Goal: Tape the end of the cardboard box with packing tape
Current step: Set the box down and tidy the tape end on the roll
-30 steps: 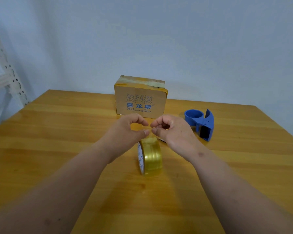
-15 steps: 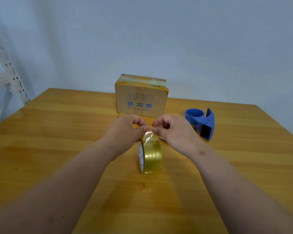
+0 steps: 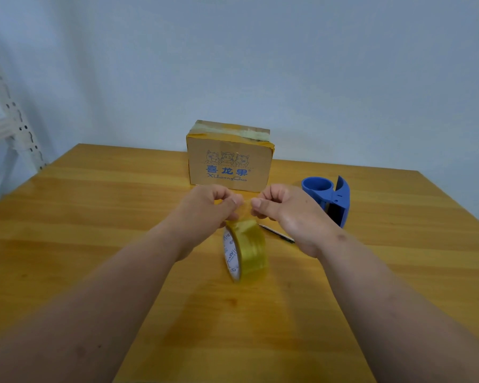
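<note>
A yellowish roll of packing tape (image 3: 246, 248) stands on edge on the wooden table (image 3: 94, 217). Just above it, my left hand (image 3: 205, 207) and my right hand (image 3: 291, 214) pinch the loose end of the tape (image 3: 246, 208) between thumbs and forefingers, one at each side. The clear strip rises from the roll to my fingertips. Behind the hands stands a small cardboard box (image 3: 228, 161) with blue print on its front and old tape across its top.
A blue plastic tape dispenser (image 3: 329, 197) lies to the right of my right hand. A thin pen-like tool (image 3: 274, 232) lies on the table beside the roll, partly hidden under my right hand. White metal shelving (image 3: 3, 111) stands at the far left.
My hands have lifted the tape's end off the roll and raised it a little. The strip between roll and fingers is longer now. The roll stays in place.
</note>
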Tool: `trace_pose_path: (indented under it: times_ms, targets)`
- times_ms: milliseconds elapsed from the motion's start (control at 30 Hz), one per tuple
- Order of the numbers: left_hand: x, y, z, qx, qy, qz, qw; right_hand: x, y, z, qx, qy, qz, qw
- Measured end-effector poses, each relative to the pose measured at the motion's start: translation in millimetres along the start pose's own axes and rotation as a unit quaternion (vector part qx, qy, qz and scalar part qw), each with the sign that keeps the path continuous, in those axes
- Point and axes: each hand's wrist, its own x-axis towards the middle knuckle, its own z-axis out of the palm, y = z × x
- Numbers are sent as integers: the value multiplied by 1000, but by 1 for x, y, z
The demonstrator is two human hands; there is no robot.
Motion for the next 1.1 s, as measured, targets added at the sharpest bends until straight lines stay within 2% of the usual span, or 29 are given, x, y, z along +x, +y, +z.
trace_pose_path:
  times_ms: [200,367,500,667,800,1033,1100]
  targets:
    - [2,-3,-1,0,-11,2,1000,3,-1,3,-17,-22,-3,1000]
    - [6,-5,1,-44,-8,-18,999,5,5,2,-17,1,-5,1000]
    - [8,-7,3,-22,15,-12,1000,7,8,2,-30,28,2,999]
    - [9,-6,6,-7,26,-4,1000,8,14,3,-21,-4,18,1000]
    - [8,-5,7,15,23,8,1000,9,16,4,-47,-38,20,998]
    - [9,-6,5,51,-24,1,998,14,19,9,-28,-25,27,999]
    - [11,-7,6,51,-17,-1,999,16,21,10,-19,-26,40,999]
